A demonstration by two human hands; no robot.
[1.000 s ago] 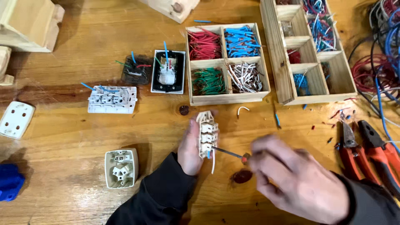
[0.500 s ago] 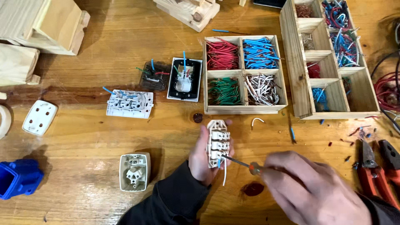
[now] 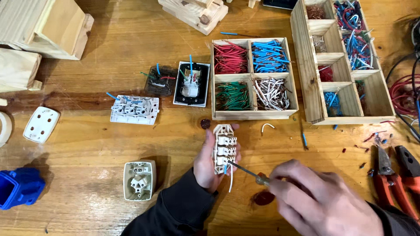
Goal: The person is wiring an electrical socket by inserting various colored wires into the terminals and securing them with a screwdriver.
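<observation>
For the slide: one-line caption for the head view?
Left hand steadies a white switch module on the wooden bench while the right hand works a screwdriver into it.

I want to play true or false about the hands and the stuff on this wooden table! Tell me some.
1. The left hand holds a white switch block. True.
2. The right hand holds scissors. False: it holds a thin screwdriver.
3. The green wires lie in the wooden tray beside white ones. True.
4. The red-handled pliers are in the tray. False: they lie on the table.
</observation>
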